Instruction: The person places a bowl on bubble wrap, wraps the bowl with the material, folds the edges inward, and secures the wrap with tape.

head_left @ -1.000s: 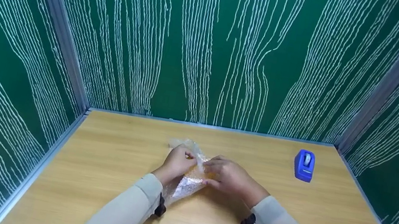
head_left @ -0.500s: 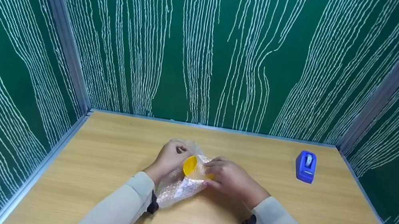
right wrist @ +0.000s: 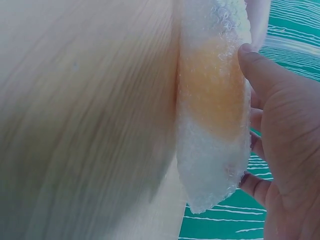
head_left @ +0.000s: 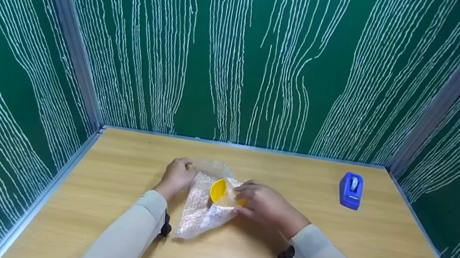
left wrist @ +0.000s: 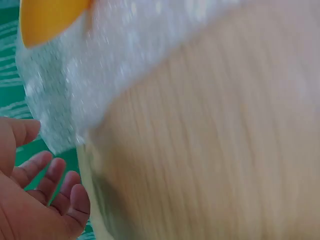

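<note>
A yellow cup [head_left: 217,191] lies on its side in a sheet of clear bubble wrap [head_left: 197,203], its open rim facing left. The wrap is folded over the cup's right part, which shows through as an orange blur in the right wrist view. My right hand [head_left: 266,205] holds that wrapped part, thumb on the near side and fingers across the top. By the upper left edge of the sheet is my left hand [head_left: 177,176]. In the left wrist view its thumb and loosely bent fingers stand apart, close to a corner of the wrap, pinching nothing visible.
A blue tape dispenser [head_left: 350,191] with a roll of tape stands at the right rear of the wooden table [head_left: 118,185]. Green panels [head_left: 260,59] with white wavy lines enclose the back and both sides.
My left hand has moved left, away from the cup, and the left part of the wrap now lies spread out. The cup's rim has come into sight. My right hand has stayed in place.
</note>
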Motion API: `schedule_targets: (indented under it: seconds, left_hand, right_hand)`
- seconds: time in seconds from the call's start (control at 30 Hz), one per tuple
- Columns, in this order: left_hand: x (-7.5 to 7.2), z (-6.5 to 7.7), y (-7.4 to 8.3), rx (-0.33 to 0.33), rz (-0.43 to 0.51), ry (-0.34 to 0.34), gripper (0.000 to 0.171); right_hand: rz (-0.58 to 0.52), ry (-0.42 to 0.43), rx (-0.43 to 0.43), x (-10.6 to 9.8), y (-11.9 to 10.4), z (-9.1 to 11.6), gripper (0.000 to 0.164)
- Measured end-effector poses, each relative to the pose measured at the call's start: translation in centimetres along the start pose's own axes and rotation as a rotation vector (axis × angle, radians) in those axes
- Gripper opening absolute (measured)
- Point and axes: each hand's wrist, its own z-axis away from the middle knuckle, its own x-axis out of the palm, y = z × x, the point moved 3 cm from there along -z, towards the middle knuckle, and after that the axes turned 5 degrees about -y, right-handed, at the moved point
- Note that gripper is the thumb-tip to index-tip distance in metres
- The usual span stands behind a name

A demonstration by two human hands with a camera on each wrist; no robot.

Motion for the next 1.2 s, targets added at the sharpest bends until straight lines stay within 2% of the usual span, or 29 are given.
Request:
schedule_targets:
  seconds: [0.17,0.3,0.53,0.8,1.2]
  left_hand:
    - [-0.3,-1.0,-1.1,-0.049,-0.106,0.015,0.053]
    - [-0.3,-1.4,-1.3,-0.065,-0.142,-0.003,0.057]
    - [-0.7,-0.7,-0.8,-0.018,-0.279,-0.026,0.06]
    - [-0.5,-0.6,-1.0,-0.061,-0.301,-0.066,0.054]
    - [-0.4,-0.7,-1.1,-0.042,-0.244,-0.063,0.045]
  right_hand:
    - [-0.015,0.005,-0.004,-0.1,0.0,-0.1,0.03]
    - [-0.025,0.011,-0.006,-0.2,-0.1,-0.1,0.03]
    - [-0.025,0.038,-0.006,-0.1,-0.1,-0.3,0.032]
    - [-0.035,0.036,-0.01,0.0,-0.1,-0.3,0.03]
    - [-0.05,0.011,0.032,-0.1,-0.2,-0.2,0.034]
